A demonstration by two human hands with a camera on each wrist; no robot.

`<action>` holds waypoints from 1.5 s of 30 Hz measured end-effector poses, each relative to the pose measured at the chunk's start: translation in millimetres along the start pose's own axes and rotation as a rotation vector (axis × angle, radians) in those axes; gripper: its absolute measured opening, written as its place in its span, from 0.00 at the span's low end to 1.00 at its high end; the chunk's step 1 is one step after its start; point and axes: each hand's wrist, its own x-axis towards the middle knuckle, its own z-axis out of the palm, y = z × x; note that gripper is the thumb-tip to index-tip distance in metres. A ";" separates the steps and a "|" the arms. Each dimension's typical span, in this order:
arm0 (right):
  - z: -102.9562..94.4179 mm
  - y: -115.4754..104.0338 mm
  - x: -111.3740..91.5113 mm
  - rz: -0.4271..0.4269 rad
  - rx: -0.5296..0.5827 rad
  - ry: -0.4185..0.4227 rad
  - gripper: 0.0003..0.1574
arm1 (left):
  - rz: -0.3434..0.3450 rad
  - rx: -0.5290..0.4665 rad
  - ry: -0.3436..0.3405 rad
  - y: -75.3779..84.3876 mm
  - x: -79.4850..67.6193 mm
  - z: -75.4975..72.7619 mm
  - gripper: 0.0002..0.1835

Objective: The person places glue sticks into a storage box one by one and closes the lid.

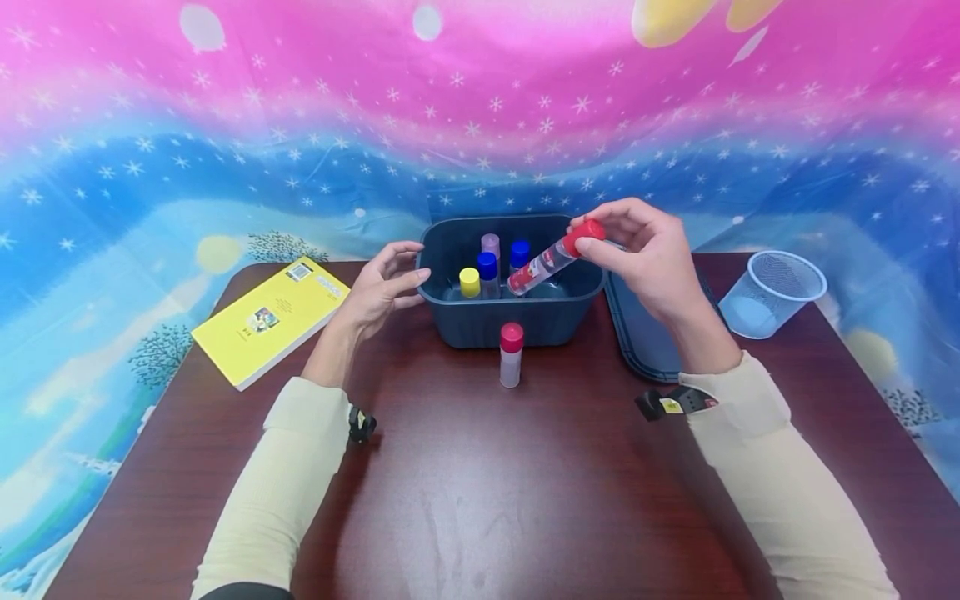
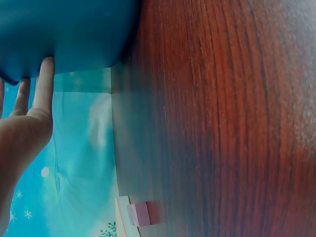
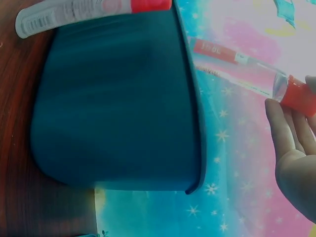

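Note:
A dark blue plastic bin [image 1: 517, 323] stands at the back middle of the table. My right hand [image 1: 647, 254] pinches the red cap of a clear tube [image 1: 546, 268] with a red label, tilted with its lower end over the bin's opening. My left hand [image 1: 382, 287] touches the bin's left end near the rim, its fingers [image 2: 46, 86] fairly straight against the wall. Inside the bin stand a yellow-capped tube [image 1: 469, 282], two blue-capped tubes [image 1: 487, 267] and a pale purple one [image 1: 490, 243]. Another red-capped tube [image 1: 511, 367] stands upright before the bin.
A dark lid-like tray [image 1: 637, 325] lies right of the bin, partly under my right forearm. Beyond it a light blue mesh cup [image 1: 776, 296] stands near the table's right edge. A yellow book [image 1: 270, 323] lies at the left. A patterned cloth [image 1: 480, 108] hangs behind the table.

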 end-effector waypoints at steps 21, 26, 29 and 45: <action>17.4 25.9 15.5 0.120 -0.289 -0.110 0.19 | 0.001 0.005 -0.002 0.3 0.6 0.0 0.27; 21.3 30.0 18.5 0.146 -0.336 -0.142 0.19 | 0.000 -0.011 -0.001 -0.9 0.1 -0.8 0.25; 22.8 31.9 20.3 0.164 -0.367 -0.161 0.20 | 0.001 -0.010 -0.003 -1.2 0.0 -0.8 0.26; 28.4 38.6 30.8 0.252 -0.390 -0.300 0.19 | 0.003 -0.001 -0.003 -1.5 0.0 -1.2 0.26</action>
